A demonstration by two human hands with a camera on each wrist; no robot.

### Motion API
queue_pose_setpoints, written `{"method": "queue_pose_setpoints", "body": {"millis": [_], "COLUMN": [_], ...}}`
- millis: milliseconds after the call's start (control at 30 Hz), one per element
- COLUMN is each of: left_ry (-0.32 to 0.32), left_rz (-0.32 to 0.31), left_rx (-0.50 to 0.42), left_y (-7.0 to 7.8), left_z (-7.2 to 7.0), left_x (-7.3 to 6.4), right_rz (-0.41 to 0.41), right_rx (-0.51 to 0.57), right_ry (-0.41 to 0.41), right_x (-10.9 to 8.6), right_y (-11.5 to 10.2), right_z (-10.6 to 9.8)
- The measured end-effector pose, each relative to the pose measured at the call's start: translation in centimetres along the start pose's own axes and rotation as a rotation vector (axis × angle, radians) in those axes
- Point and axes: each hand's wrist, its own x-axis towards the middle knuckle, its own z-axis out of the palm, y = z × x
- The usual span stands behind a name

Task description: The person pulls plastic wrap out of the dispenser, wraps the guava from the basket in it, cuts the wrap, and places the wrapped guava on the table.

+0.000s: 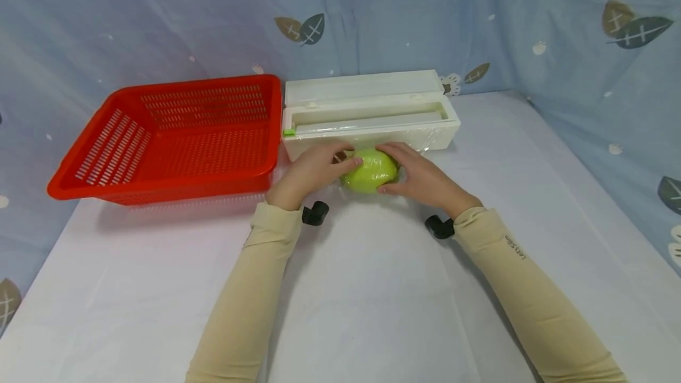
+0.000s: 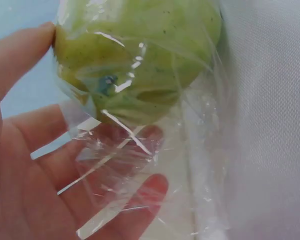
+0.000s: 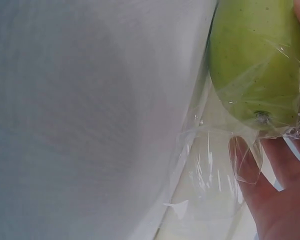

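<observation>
A yellow-green mango (image 1: 370,171) wrapped in clear cling film (image 2: 205,145) lies on the table between both hands. From its left end my left hand (image 1: 317,171) holds it, the thumb against the fruit and the other fingers behind the film. My right hand (image 1: 425,179) holds the opposite end between thumb and fingers. Up close in the right wrist view, the mango (image 3: 257,65) shows a small stem scar, and loose film (image 3: 210,170) hangs past it. Just behind the hands stands a white cling film box (image 1: 372,135), lid up, with film draped over its front wall.
A red plastic basket (image 1: 213,181) stands left of the box, close to my left hand. A green slider (image 1: 289,132) sits at the box's left end. White cloth covers the table (image 1: 367,300), and a blue leaf-print curtain (image 1: 372,16) hangs behind.
</observation>
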Motion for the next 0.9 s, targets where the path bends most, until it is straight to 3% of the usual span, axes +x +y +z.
{"method": "queue_pose_setpoints", "body": {"millis": [100,167,233,333,400,467,633,900], "left_ry": [0.026,0.085,0.196,0.416,0.546,0.614,0.636,0.553], "left_rz": [-0.018,-0.061,-0.11,-0.184,-0.21,-0.234,-0.25,-0.266], "left_rx": [-0.002,0.028,0.073,0.09,0.055,0.006,0.01,-0.023], "left_y": [0.1,0.2,0.2,0.3,0.3,0.2,-0.4,-0.9], "left_z": [0.0,-0.1,-0.1,-0.4,-0.5,-0.5,0.0,0.1], "left_x": [0.0,0.0,-0.1,-0.1,0.0,0.0,0.2,0.4], "right_rz": [-0.027,-0.06,-0.091,-0.106,-0.101,-0.093,-0.084,-0.075], "right_rx": [-0.033,-0.061,-0.084,-0.099,-0.092,-0.082,-0.068,-0.071], "right_ry": [0.005,0.006,0.012,0.032,0.039,0.037,0.023,0.027], "right_x": [-0.1,-0.1,-0.2,-0.3,-0.3,-0.3,-0.3,-0.3], "right_y": [0.0,0.1,0.1,0.0,-0.1,-0.2,-0.2,-0.3], "right_z": [0.2,0.3,0.5,0.4,0.4,0.3,0.3,0.2]}}
